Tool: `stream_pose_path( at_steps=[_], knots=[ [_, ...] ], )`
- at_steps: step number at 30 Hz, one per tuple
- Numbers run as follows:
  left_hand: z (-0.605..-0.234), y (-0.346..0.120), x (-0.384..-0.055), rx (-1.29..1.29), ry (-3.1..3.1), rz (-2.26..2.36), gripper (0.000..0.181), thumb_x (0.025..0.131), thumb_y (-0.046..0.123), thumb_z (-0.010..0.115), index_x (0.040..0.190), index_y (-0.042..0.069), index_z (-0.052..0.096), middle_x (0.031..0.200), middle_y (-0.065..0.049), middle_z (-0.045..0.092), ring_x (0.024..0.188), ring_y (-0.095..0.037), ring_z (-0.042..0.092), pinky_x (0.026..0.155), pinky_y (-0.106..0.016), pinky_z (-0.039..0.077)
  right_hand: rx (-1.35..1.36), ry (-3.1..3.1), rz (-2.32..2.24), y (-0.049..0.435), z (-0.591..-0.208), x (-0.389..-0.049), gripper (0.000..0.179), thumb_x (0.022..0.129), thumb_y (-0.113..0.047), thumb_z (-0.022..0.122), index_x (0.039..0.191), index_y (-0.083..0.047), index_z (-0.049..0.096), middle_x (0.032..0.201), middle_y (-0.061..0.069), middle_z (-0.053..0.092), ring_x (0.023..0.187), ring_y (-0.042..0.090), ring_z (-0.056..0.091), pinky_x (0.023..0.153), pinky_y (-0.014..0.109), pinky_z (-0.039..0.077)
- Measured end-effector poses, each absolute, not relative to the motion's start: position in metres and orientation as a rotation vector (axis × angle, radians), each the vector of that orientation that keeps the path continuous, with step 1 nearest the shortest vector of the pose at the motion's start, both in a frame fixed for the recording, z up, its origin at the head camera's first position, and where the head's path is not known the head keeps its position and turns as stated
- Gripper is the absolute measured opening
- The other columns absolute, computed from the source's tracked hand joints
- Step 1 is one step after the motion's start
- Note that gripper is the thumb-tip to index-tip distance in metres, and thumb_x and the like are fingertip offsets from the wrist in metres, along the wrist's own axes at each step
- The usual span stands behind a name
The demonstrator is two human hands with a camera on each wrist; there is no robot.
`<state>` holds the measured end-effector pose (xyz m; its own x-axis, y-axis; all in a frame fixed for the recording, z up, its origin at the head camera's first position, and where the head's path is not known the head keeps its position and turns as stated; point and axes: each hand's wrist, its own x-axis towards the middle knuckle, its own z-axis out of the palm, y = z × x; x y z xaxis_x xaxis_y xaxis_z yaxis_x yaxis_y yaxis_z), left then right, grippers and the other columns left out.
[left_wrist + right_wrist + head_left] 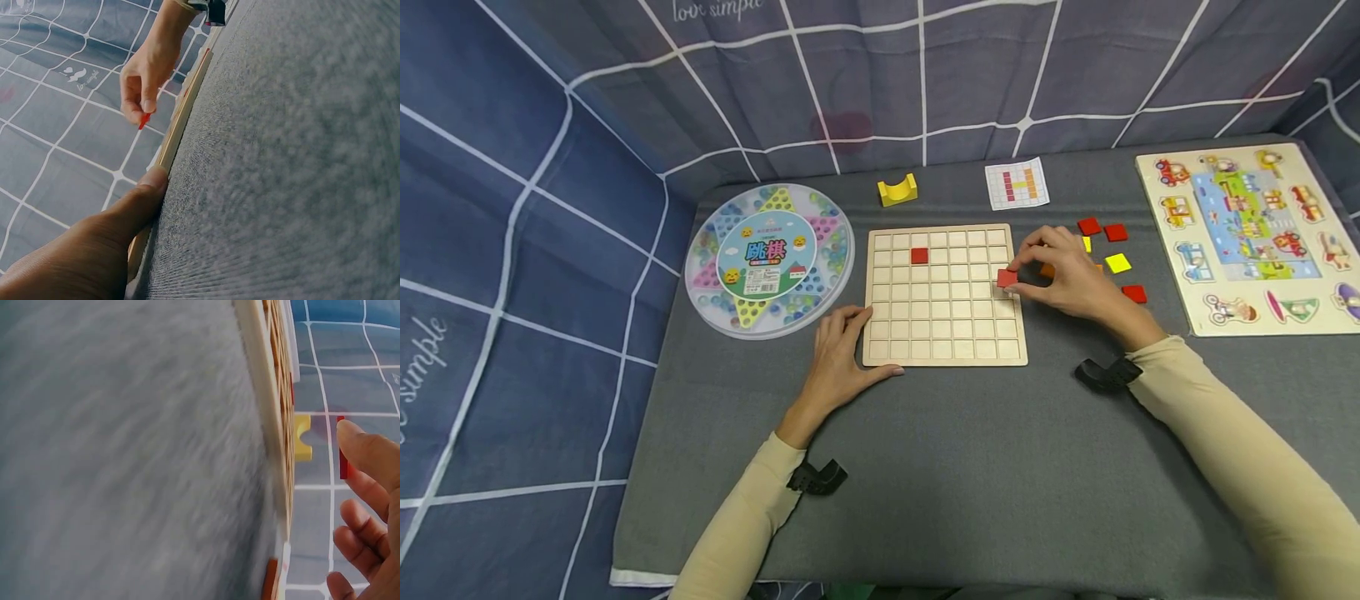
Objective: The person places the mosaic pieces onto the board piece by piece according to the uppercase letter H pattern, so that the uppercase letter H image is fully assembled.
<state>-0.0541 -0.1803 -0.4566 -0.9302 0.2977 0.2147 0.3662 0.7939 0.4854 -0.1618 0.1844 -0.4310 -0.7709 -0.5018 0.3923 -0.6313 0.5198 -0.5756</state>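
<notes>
A wooden grid board (940,312) lies flat on the grey cloth, with one red square tile (919,256) in a cell of its second row. My left hand (838,362) rests at the board's near left corner, fingers along the left edge and thumb against the front edge. In the left wrist view that thumb (140,203) touches the board's rim. My right hand (1063,271) pinches another red tile (343,450) between thumb and fingertips, held up near the board's right side. Its other fingers are loosely bent in the right wrist view.
Red, yellow (1117,263) and orange tiles lie loose around the right hand, some partly hidden. Behind the board are a printed pattern card (1017,184) and a yellow arch block (898,192). A round marble-game box (831,287) sits left, a picture puzzle board (1225,312) right.
</notes>
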Motion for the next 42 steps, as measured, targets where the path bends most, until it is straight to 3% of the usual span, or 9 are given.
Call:
stream_pose_path(
  at_steps=[6, 15, 31, 42],
  knots=[
    [-0.457, -0.18, -0.054, -0.527, -2.852, -0.817, 0.098, 0.065, 0.052, 0.087, 0.143, 0.007, 0.048, 0.137, -0.015, 0.044, 0.118, -0.032, 0.041, 0.1, -0.052, 0.032, 0.991, -2.548, 1.102, 0.163, -0.424, -0.167, 0.027, 0.068, -0.013, 0.09, 0.09, -0.01, 0.075, 0.099, 0.008, 0.056, 0.094, 0.025, 0.043, 0.081, 0.046, 0.023],
    [-0.457, -0.181, -0.053, -0.519, -2.867, -0.819, 0.098, 0.066, 0.051, 0.088, 0.144, 0.008, 0.047, 0.138, -0.015, 0.044, 0.12, -0.032, 0.04, 0.101, -0.052, 0.032, 0.994, -2.574, 1.155, 0.13, -0.415, -0.174, 0.021, 0.073, -0.013, 0.086, 0.09, -0.011, 0.075, 0.101, 0.007, 0.057, 0.1, 0.026, 0.045, 0.09, 0.05, 0.023],
    [-0.456, -0.18, -0.053, -0.505, -2.881, -0.828, 0.099, 0.067, 0.053, 0.086, 0.145, 0.009, 0.046, 0.138, -0.013, 0.043, 0.12, -0.031, 0.04, 0.101, -0.05, 0.032, 1.028, -2.638, 1.109, 0.084, -0.419, -0.187, 0.022, 0.076, -0.027, 0.085, 0.088, -0.012, 0.076, 0.098, 0.005, 0.058, 0.1, 0.025, 0.049, 0.085, 0.043, 0.03],
    [-0.456, -0.181, -0.054, -0.511, -2.867, -0.839, 0.099, 0.066, 0.052, 0.087, 0.145, 0.009, 0.046, 0.138, -0.013, 0.043, 0.119, -0.03, 0.04, 0.1, -0.05, 0.033, 1.026, -2.719, 1.076, 0.077, -0.423, -0.195, 0.02, 0.079, -0.022, 0.083, 0.09, -0.009, 0.074, 0.103, 0.008, 0.057, 0.099, 0.026, 0.047, 0.085, 0.041, 0.031]
  ],
)
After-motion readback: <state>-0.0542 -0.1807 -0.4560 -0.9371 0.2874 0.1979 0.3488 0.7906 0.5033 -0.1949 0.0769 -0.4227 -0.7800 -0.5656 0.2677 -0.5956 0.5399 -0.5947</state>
